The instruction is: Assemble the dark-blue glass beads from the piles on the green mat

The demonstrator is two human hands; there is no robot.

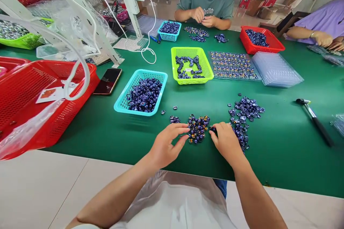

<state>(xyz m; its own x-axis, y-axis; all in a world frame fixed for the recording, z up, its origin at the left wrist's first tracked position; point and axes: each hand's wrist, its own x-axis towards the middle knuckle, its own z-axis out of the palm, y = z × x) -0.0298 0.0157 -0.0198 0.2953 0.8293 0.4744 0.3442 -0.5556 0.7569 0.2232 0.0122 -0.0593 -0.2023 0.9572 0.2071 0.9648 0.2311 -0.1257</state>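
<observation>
A small heap of dark blue shiny pieces (198,128) lies on the green table (282,143) between my hands. My left hand (168,145) rests at the heap's left side, fingers spread and reaching toward the pieces. My right hand (227,141) sits at the heap's right edge, fingers curled down onto a few pieces; what it pinches is hidden. A larger scatter of the same pieces (245,109) lies just right of my right hand. A teal basket (123,102) full of them stands to the left.
A green basket (206,69), a filled clear tray (232,65) and stacked empty trays (276,69) sit behind. Red baskets (40,114) and a phone (108,81) are left, a black-handled tool (315,121) right. Two people work across the table.
</observation>
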